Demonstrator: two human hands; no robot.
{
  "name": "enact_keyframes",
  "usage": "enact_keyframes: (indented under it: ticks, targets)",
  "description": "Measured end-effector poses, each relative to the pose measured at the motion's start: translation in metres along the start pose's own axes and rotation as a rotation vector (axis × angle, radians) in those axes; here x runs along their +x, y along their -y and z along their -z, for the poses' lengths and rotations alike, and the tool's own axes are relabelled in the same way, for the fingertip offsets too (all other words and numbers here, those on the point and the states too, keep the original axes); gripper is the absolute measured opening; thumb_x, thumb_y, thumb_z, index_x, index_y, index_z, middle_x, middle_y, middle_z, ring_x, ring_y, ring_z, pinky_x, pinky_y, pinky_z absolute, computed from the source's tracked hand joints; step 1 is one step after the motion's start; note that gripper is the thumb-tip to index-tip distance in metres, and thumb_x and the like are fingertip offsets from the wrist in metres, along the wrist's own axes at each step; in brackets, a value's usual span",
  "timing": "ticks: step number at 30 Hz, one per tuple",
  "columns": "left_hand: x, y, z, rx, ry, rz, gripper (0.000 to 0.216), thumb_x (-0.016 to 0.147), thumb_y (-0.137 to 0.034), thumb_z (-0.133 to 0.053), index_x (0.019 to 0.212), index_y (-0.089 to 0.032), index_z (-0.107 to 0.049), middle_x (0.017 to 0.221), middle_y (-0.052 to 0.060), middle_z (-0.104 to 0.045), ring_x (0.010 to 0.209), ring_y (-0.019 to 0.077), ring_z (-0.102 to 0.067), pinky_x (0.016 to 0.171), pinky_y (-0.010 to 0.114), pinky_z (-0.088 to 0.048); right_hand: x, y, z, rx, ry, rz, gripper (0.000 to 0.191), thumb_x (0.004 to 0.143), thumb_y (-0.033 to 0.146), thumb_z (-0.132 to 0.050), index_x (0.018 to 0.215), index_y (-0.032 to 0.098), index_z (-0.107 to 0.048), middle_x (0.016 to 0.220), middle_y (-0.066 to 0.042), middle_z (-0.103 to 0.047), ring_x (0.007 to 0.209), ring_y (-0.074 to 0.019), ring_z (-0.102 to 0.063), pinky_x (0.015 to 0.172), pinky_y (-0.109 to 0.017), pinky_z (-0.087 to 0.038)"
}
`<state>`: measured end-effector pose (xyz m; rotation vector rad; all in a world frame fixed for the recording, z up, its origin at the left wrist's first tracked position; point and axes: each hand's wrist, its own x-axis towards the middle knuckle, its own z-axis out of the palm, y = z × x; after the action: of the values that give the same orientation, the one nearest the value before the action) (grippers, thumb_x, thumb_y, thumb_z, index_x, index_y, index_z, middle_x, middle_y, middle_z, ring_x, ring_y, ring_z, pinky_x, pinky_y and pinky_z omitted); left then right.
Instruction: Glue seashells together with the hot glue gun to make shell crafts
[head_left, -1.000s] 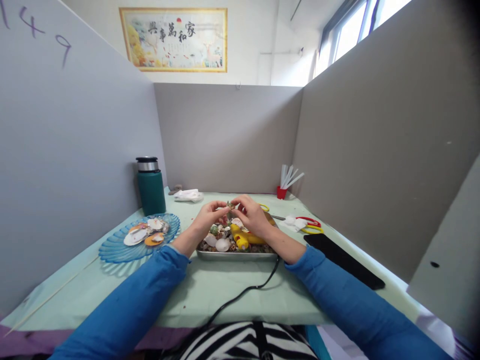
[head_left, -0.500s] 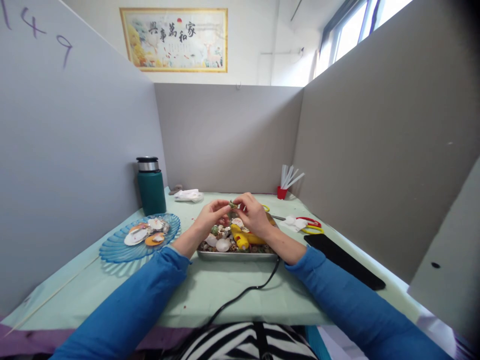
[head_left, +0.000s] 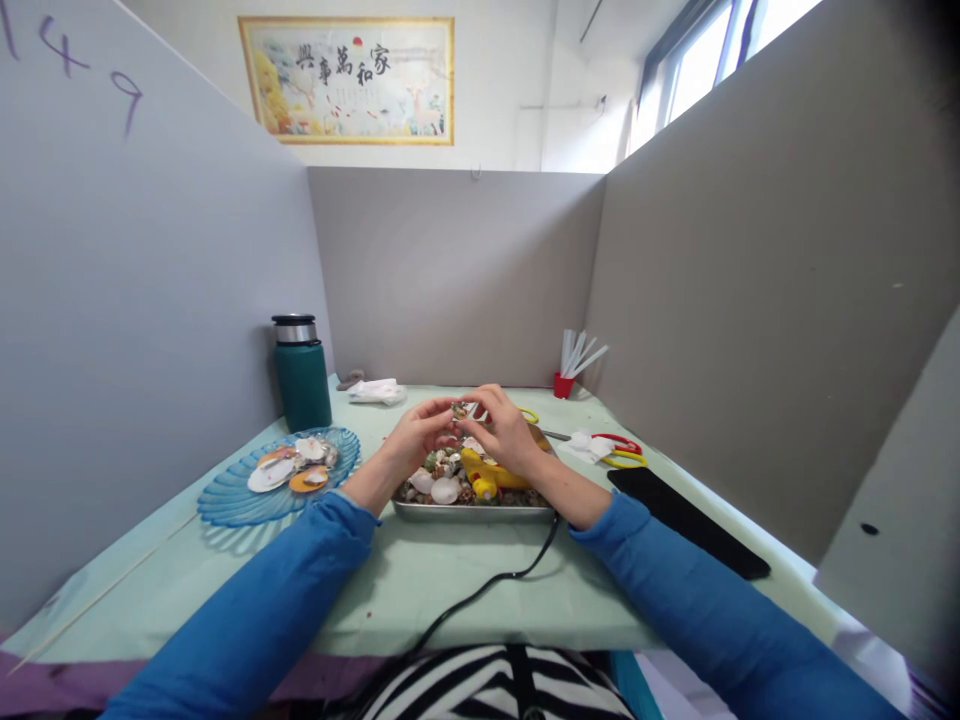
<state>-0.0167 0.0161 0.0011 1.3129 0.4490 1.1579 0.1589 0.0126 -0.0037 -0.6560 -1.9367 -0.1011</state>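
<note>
Above the far part of the metal tray (head_left: pixel 472 513), a small piece (head_left: pixel 460 409) is pinched between the left hand's (head_left: pixel 421 430) thumb and fingers. The right hand (head_left: pixel 504 430) is curled at the piece's other side, fingertips close to it; I cannot tell whether they are clamped on it too. The piece is too small to make out in detail. In the tray lie shells (head_left: pixel 445 490) and a yellow glue gun (head_left: pixel 484 478), partly under the right wrist. A black cord (head_left: pixel 499 577) runs across the table in front of the tray. Left of the tray is a blue plate (head_left: pixel 225 495) bearing more shells, with a green bottle (head_left: pixel 302 385) behind the plate. Right of the tray are a crumpled tissue (head_left: pixel 589 447), red and yellow handles (head_left: pixel 630 463) and a black slab (head_left: pixel 686 520). Beyond the tray, to the right, a red cup (head_left: pixel 563 386) holds white sticks (head_left: pixel 576 356).
</note>
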Motion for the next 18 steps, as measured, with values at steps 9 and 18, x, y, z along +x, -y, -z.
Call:
enact_keyframes:
  ticks: [9, 18]
  targets:
    - [-0.0014, -0.0006, -0.0037, 0.083, 0.035, 0.004, 0.037, 0.068, -0.024, -0.073, 0.103, -0.017, -0.064, 0.102, 0.008, -0.065, 0.081, 0.0158, -0.063, 0.068, 0.029, -0.052, -0.0012, 0.003, 0.0003, -0.023, 0.031, -0.014, 0.018, 0.083, 0.02, -0.057, 0.101, 0.02, -0.055, 0.101, -0.006, -0.053, 0.078, -0.014, -0.056, 0.072, -0.028, -0.047]
    - [0.0005, 0.001, -0.0012, 0.092, -0.013, 0.022, 0.034, 0.066, -0.022, -0.074, 0.099, -0.016, -0.067, 0.099, 0.008, -0.066, 0.079, 0.015, -0.063, 0.074, 0.03, -0.051, -0.001, 0.0008, -0.0013, -0.053, 0.042, -0.048, 0.023, 0.083, 0.029, -0.059, 0.104, 0.02, -0.054, 0.098, -0.006, -0.054, 0.074, -0.0139, -0.054, 0.067, -0.027, -0.045]
